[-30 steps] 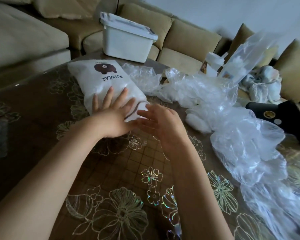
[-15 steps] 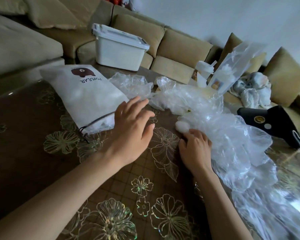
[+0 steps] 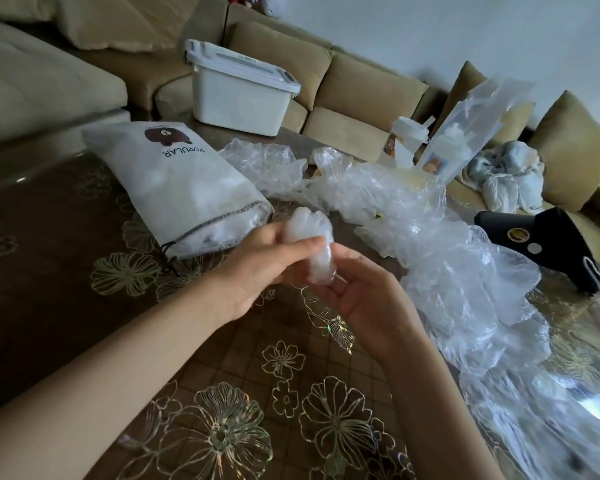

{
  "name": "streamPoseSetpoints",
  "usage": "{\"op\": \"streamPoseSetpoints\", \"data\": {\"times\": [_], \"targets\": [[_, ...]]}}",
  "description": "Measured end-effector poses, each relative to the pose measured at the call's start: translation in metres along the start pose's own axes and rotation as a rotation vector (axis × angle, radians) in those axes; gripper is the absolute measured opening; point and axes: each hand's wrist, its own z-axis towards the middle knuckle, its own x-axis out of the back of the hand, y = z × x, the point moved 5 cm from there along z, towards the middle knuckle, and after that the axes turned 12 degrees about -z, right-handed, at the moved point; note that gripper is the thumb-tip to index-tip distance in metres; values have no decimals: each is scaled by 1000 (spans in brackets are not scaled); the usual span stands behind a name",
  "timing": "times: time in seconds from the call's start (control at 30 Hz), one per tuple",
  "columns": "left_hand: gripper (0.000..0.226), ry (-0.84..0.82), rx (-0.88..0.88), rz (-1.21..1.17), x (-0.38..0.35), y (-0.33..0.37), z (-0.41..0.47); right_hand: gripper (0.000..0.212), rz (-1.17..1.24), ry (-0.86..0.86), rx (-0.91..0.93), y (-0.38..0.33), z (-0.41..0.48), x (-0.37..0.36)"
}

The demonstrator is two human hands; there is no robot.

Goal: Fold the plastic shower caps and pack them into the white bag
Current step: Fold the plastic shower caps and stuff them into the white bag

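Observation:
A bunched clear shower cap (image 3: 311, 247) is held above the table between both hands. My left hand (image 3: 264, 261) grips its upper part with thumb and fingers curled round it. My right hand (image 3: 364, 299) cups and pinches its lower end from below. The white drawstring bag (image 3: 174, 181), printed with a brown bear and "POPULAR", lies on the table to the left, its open mouth facing my hands, with folded plastic inside. A long heap of loose clear shower caps (image 3: 430, 244) runs along the right side.
The table (image 3: 84, 306) has a dark floral glossy cover. A white lidded bin (image 3: 238, 90) stands at the far edge. A black device (image 3: 548, 237) lies at the right. A beige sofa (image 3: 361, 98) wraps around behind, with bundled cloth (image 3: 506, 174) on it.
My right hand took a bunched cap from the pile and lifted it. My left hand left the bag's mouth and now grips the same cap.

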Motion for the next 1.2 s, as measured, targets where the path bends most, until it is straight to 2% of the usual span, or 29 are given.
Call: {"op": "streamPoseSetpoints", "data": {"times": [0.1,0.2,0.27,0.37,0.4,0.43,0.53,0.57,0.6,0.63,0.67,0.7,0.73,0.77,0.8,0.87,0.93,1.1,1.13,1.2], "targets": [[29,78,-46,53,9,-1,4,41,13,20,-19,3,1,-4],[23,90,-34,63,9,1,3,51,-36,23,12,2,1,-5],[21,90,-35,92,7,4,1,46,-73,22,24,2,0,-5],[56,94,-70,194,12,14,-2,37,-56,6,0,4,0,-5],[62,87,-85,227,14,18,-2,38,-35,-1,-12,5,1,-5],[59,86,-114,240,17,23,-1,39,-17,-5,-27,5,1,-6],[26,202,-298,229,30,50,-6,38,18,-7,-59,8,3,-4],[22,307,-436,330,40,62,-9,39,26,-9,-64,8,3,-4],[21,422,-562,511,48,73,-14,40,40,-11,-67,8,3,-4],[29,512,-613,758,55,80,-14,39,57,-16,-68,8,2,-4],[47,534,-540,1013,60,81,-11,39,74,-17,-68,8,2,-5],[69,488,-356,1203,69,74,-4,37,82,-13,-68,9,2,-6],[85,426,-153,1314,75,64,0,35,74,2,-69,10,1,-6],[90,380,1,1374,79,55,2,28,45,31,-65,11,1,-5],[86,350,73,1390,82,50,3,19,-2,67,-55,13,0,-4],[66,304,58,1325,81,48,6,11,-125,140,-25,16,-3,-4],[56,285,48,1225,82,51,5,9,-190,171,4,19,-4,-11],[51,221,-6,940,74,60,4,10,-158,89,19,16,17,-58],[51,217,-13,908,74,61,3,12,-190,97,46,12,26,-70],[49,216,-33,884,73,61,2,14,-418,186,153,5,41,-88]]}}
